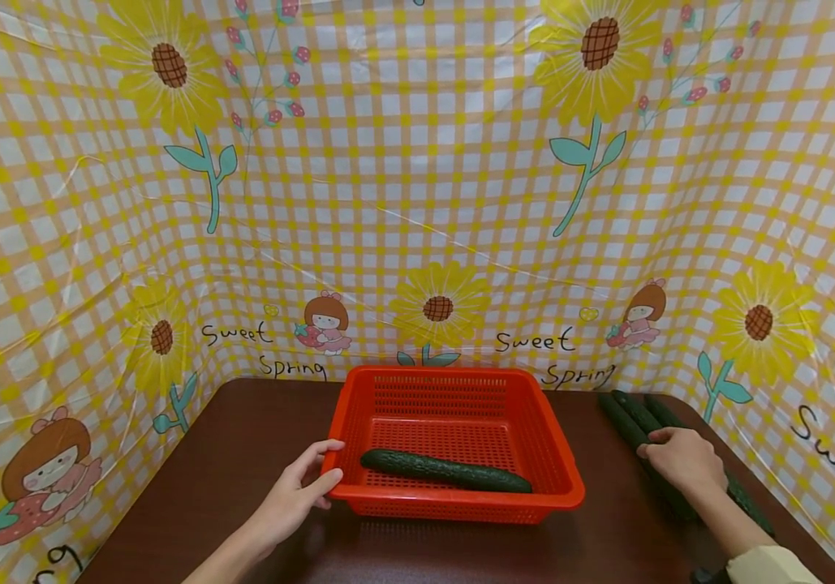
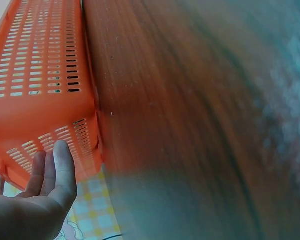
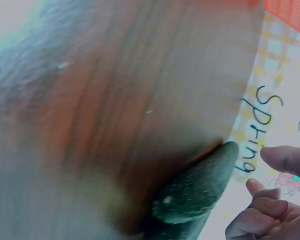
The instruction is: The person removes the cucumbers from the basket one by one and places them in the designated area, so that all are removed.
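1. Cucumber in basket (image 1: 448, 470): long, dark green, bumpy skin, slightly bent, rounded at the left end. Lies inside the basket (image 1: 569, 462), lengthwise near the front wall; right end sits nearer the person than the left.
2. Basket: red plastic, rectangular, slotted walls, smooth broad rim. Upright on the dark brown table (image 1: 256, 454), around the middle of the head view.
3. Cucumbers at right (image 1: 629, 422): a group on the table, well apart from the basket, side by side. Three far ends show; skin just as dark, with small pale flecks in the right wrist view. Near parts partly hidden by hand and forearm.
4. Left hand (image 1: 293, 491): at the basket's front left corner, forearm coming up from the lower edge. Thumb and forefinger on the rim, other fingers bent up against the outer wall; grips the rim.
5. Right hand (image 1: 687, 464): over the group at right, back of hand up, forearm slanting in from the lower right; pale sleeve (image 1: 768, 565) at the wrist. Fingers loosely curled, thumb apart from them, a gap between, nothing held. Cannot tell if the fingertips touch a cucumber.
6. Behind: checked cloth (image 1: 402, 219) with sunflowers.
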Demonstrator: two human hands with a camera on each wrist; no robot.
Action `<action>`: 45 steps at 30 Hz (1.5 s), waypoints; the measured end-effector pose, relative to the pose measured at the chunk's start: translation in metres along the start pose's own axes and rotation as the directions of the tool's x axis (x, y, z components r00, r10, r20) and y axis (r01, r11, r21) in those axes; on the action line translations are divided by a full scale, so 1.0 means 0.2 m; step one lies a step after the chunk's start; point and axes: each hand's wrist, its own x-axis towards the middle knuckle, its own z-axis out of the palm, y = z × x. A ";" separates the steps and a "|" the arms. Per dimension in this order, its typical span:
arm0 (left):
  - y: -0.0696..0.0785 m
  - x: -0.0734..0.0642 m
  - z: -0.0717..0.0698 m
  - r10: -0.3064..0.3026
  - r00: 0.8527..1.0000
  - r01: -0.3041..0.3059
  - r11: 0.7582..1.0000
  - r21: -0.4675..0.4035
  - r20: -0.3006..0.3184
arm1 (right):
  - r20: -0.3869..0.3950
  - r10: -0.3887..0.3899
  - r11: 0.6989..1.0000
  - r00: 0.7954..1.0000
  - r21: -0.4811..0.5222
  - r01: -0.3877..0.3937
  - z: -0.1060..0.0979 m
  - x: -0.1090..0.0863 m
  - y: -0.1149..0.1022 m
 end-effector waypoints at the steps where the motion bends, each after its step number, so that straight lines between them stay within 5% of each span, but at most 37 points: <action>1: 0.00 0.00 0.00 -0.001 1.000 0.001 1.000 -0.002 0.000 | -0.001 -0.016 1.000 1.000 0.002 0.016 0.00 0.00 -0.02; 27: 0.00 0.00 0.00 -0.003 1.000 0.002 1.000 -0.018 -0.004 | 0.077 -0.231 0.971 0.970 0.078 0.225 -0.07 -0.06 -0.37; 45: 0.00 0.00 0.01 0.002 1.000 -0.002 1.000 -0.016 -0.010 | 0.127 -0.349 0.936 0.929 0.099 0.338 -0.11 -0.06 -0.57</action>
